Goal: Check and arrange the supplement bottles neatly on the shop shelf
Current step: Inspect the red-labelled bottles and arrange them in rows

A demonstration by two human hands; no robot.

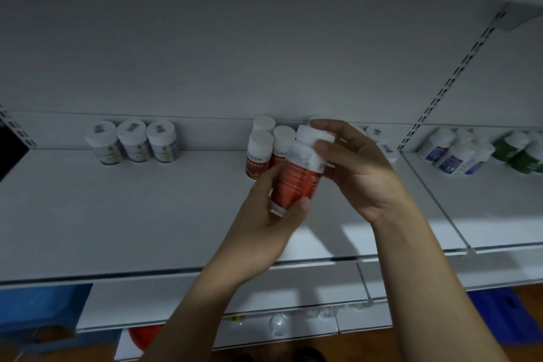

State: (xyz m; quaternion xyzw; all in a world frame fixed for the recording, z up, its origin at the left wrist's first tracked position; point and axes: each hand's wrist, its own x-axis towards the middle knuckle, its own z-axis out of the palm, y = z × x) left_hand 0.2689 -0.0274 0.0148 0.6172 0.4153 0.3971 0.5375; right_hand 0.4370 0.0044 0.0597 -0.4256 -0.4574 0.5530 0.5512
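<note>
I hold a red-labelled supplement bottle [298,173] with a white cap tilted above the white shelf [117,214]. My left hand [264,223] grips its lower end. My right hand [352,167] curls round its cap end. Behind it stand three similar red-labelled bottles [260,153] near the back wall. Three white bottles with pale labels [135,142] stand in a row at the left. More white-capped bottles [382,141] are partly hidden behind my right hand.
On the neighbouring shelf section to the right stand blue-labelled bottles [452,154] and green bottles [520,153]. A slotted upright [446,82] divides the sections. Lower shelves [205,303], blue crates [38,308] and a red object [144,335] lie below.
</note>
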